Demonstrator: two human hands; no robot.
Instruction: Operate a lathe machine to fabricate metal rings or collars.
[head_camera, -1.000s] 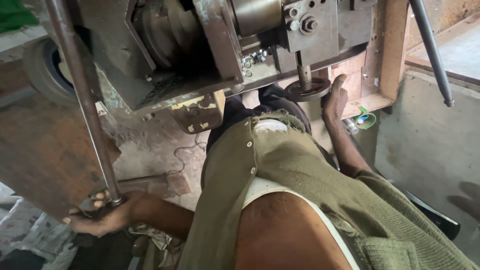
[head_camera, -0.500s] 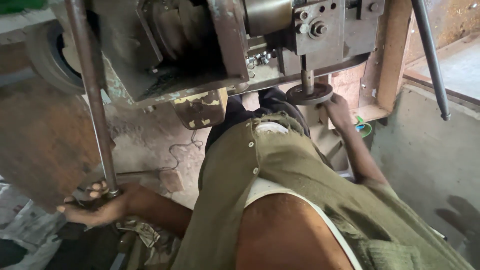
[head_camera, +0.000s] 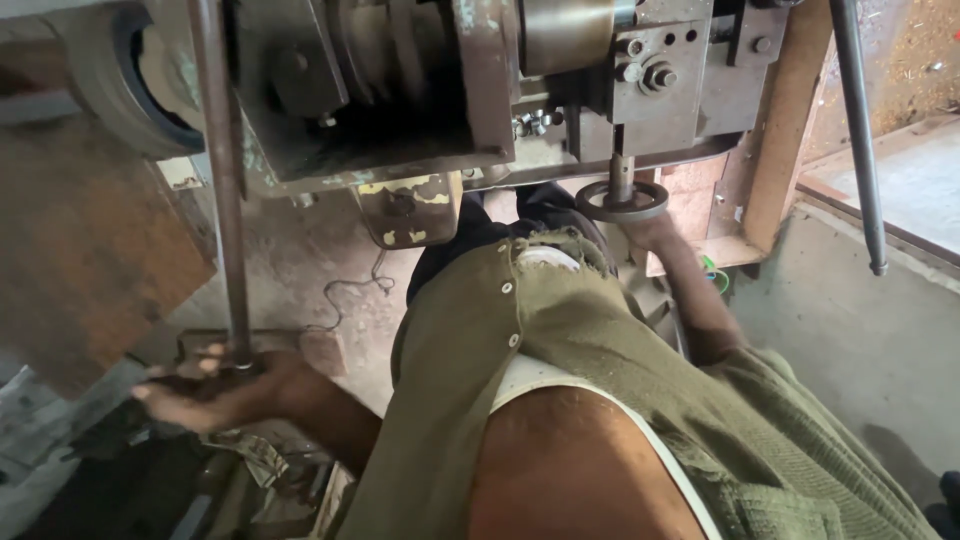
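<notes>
A: Concrete floor (head_camera: 860, 330), cracked and dusty, runs under a heavy grey machine (head_camera: 420, 90) that fills the top edge of the view. Rusty brown plate (head_camera: 80, 250) hangs at the left edge.

B: Logged. Largest parts on the machine?

A: Dark rubber wheel (head_camera: 110, 85) at its top left corner, a brass-coloured cylinder (head_camera: 565, 30) near the top centre, a bolted steel block (head_camera: 660, 85) beside it. Long steel rod (head_camera: 225, 180) drops from the top edge to the lower left. A second, thinner bar (head_camera: 858, 130) slants down along the right edge, well apart from both hands.

B: The person?

A: Olive knitted vest (head_camera: 600, 380) over a white undershirt (head_camera: 540, 375), seen from above.

B: Hands?

A: Left hand (head_camera: 215, 385) sits at the foot of the long steel rod, fingers curled around its base and touching it; the grip looks loose. Right hand (head_camera: 650, 232) is raised beneath the small round handwheel (head_camera: 622, 200) under the steel block, touching its rim. Whether its fingers close around the rim, cannot tell; the wheel hides them.

B: Smaller items?

A: Crumpled wrapper (head_camera: 255, 455) just below the left hand.
</notes>
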